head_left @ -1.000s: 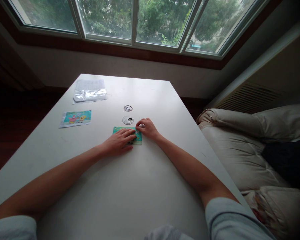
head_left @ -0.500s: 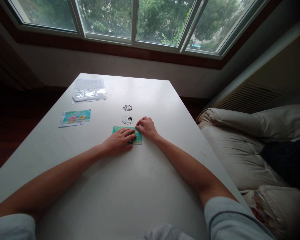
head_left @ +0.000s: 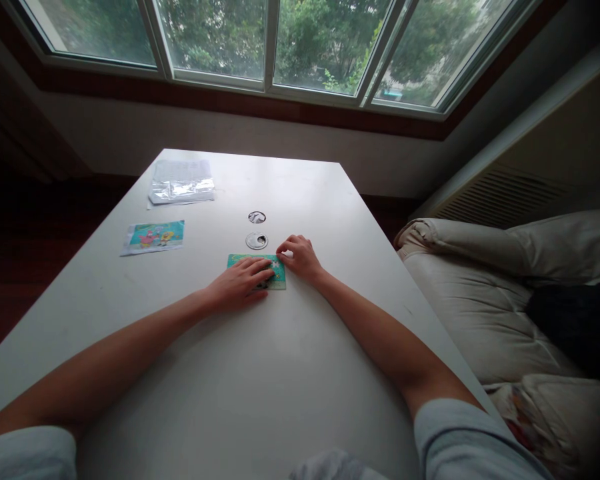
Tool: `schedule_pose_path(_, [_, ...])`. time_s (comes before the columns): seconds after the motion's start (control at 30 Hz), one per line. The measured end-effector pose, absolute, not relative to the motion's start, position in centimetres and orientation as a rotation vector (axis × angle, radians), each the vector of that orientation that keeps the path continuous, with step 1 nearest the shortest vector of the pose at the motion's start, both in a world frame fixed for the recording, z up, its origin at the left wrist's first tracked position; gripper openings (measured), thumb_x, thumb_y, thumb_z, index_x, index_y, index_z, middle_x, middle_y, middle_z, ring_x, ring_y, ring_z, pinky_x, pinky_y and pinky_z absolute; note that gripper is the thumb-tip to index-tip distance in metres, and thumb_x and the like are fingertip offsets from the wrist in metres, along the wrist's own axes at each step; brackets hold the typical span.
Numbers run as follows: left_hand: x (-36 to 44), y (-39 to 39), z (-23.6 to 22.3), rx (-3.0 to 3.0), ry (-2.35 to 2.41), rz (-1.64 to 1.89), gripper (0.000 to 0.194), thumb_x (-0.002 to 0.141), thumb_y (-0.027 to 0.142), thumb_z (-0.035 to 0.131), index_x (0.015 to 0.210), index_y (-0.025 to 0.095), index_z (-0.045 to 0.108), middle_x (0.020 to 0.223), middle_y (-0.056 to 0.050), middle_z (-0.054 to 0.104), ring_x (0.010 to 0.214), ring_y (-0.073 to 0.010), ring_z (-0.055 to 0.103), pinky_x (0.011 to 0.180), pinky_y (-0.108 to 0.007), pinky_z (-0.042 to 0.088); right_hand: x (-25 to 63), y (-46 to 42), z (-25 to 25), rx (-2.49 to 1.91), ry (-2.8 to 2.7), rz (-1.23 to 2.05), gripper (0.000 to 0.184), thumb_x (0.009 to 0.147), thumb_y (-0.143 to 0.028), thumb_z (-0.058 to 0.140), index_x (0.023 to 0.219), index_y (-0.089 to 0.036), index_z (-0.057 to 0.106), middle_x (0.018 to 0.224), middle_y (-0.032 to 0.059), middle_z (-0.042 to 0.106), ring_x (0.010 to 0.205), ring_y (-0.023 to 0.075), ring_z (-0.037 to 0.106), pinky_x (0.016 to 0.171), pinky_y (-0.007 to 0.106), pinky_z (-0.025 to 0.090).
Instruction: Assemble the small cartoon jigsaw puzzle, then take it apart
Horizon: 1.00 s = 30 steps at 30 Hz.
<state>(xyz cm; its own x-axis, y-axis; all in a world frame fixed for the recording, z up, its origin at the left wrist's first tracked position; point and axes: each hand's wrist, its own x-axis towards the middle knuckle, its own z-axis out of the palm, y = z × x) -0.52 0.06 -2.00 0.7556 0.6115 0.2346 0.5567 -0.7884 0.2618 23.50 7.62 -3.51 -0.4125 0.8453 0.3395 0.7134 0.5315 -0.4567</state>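
A green picture card (head_left: 280, 279), perhaps a small puzzle board, lies flat on the white table (head_left: 260, 387). My left hand (head_left: 237, 283) rests palm down across its left and middle part, fingers stretched out, hiding much of the picture. At the card's upper right corner, my right hand (head_left: 300, 257) has its thumb and forefinger pinched together, the other fingers curled. Just beyond the card are two round picture discs, a nearer disc (head_left: 257, 241) and a farther disc (head_left: 257, 217).
To the left lies a paper sheet with a colourful cartoon picture (head_left: 155, 236). A clear plastic sleeve with papers (head_left: 183, 181) is at the far left corner. On the right stands a beige sofa (head_left: 465, 307); a window (head_left: 220, 40) is ahead.
My right hand has drawn back slightly to the right, showing more of the card's upper right part. My left hand stays pressed on the card.
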Motion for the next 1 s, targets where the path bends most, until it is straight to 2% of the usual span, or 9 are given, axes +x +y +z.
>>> schedule_pose_path(0.33, [-0.7,0.6,-2.1,2.747,0.925,0.459,0.054,0.1,0.049,0.051,0.148,0.024,0.048,0.158,-0.013,0.042,0.148,-0.0316,0.035,0.123,-0.054,0.027,23.4,7.6,-3.1,-1.291,-2.318,0.321,0.006,0.088,-0.029,0.07,0.092,-0.026,0.074,0.095,0.0037,0.065,0.097,0.0231,0.052,0.089,0.037,0.035])
schedule_pose_path(0.5, [-1.2,0.7,-1.6,2.733,0.989,0.507,0.044,0.1,0.044,0.052,0.141,0.027,0.055,0.15,-0.01,0.051,0.141,-0.0299,0.043,0.118,-0.052,0.035,23.7,7.6,-2.9,-1.254,-2.283,0.336,0.009,0.087,-0.025,0.071,0.095,-0.026,0.073,0.097,0.0044,0.066,0.098,0.0238,0.053,0.091,0.038,0.038])
schedule_pose_path(0.63, [-2.0,1.1,-1.5,2.708,1.039,0.542,0.039,0.099,0.043,0.054,0.135,0.028,0.059,0.143,-0.009,0.056,0.134,-0.0285,0.049,0.113,-0.049,0.039,24.7,8.2,-2.6,-1.2,-2.192,0.377,0.012,0.093,-0.024,0.062,0.1,-0.024,0.071,0.094,0.0042,0.066,0.093,0.0219,0.056,0.09,0.037,0.042])
schedule_pose_path(0.73, [-2.4,1.3,-1.6,2.715,1.016,0.548,0.041,0.1,0.043,0.053,0.138,0.027,0.057,0.146,-0.01,0.054,0.136,-0.028,0.047,0.116,-0.048,0.036,26.0,9.0,-2.6,-1.264,-2.135,0.287,0.013,0.094,-0.024,0.06,0.097,-0.023,0.073,0.098,0.0066,0.065,0.099,0.024,0.055,0.09,0.038,0.044])
schedule_pose_path(0.83, [-2.5,1.4,-1.8,2.727,0.999,0.54,0.046,0.1,0.042,0.053,0.143,0.027,0.053,0.15,-0.01,0.051,0.14,-0.0279,0.044,0.119,-0.049,0.033,27.3,9.9,-3.1,-1.345,-2.111,0.189,0.017,0.091,-0.025,0.064,0.105,-0.023,0.073,0.107,0.0083,0.064,0.107,0.0263,0.053,0.094,0.04,0.045])
schedule_pose_path(1.0, [-2.5,1.5,-1.9,2.741,0.999,0.514,0.048,0.1,0.044,0.052,0.145,0.026,0.051,0.152,-0.01,0.049,0.141,-0.0282,0.042,0.119,-0.049,0.032,27.7,10.4,-4.1,-1.323,-2.183,0.243,0.019,0.092,-0.027,0.063,0.107,-0.024,0.074,0.104,0.0072,0.062,0.104,0.0245,0.054,0.095,0.039,0.046])
